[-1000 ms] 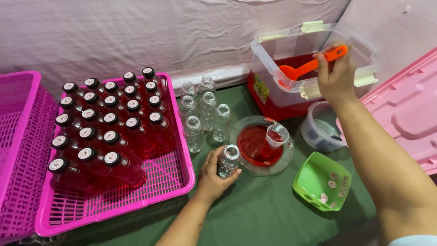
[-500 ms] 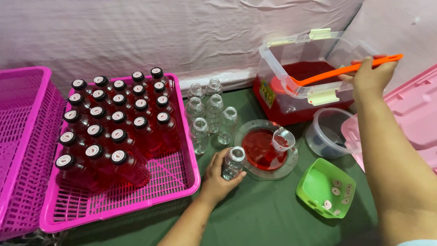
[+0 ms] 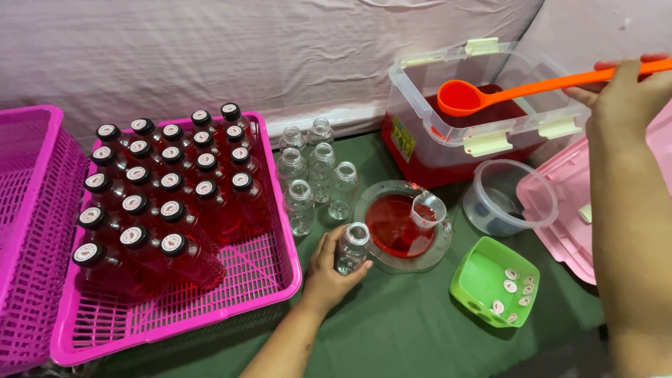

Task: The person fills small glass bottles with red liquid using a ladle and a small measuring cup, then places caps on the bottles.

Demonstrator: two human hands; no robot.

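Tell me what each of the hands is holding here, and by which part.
The left hand grips an empty clear bottle around its lower body. The right hand holds the orange ladle near the handle's far end.

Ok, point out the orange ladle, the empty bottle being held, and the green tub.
orange ladle (image 3: 458, 97), head view, on its bowl.
empty bottle (image 3: 351, 246), head view, on its clear body above the left hand's fingers.
green tub (image 3: 476, 269), head view, on its bare inner floor.
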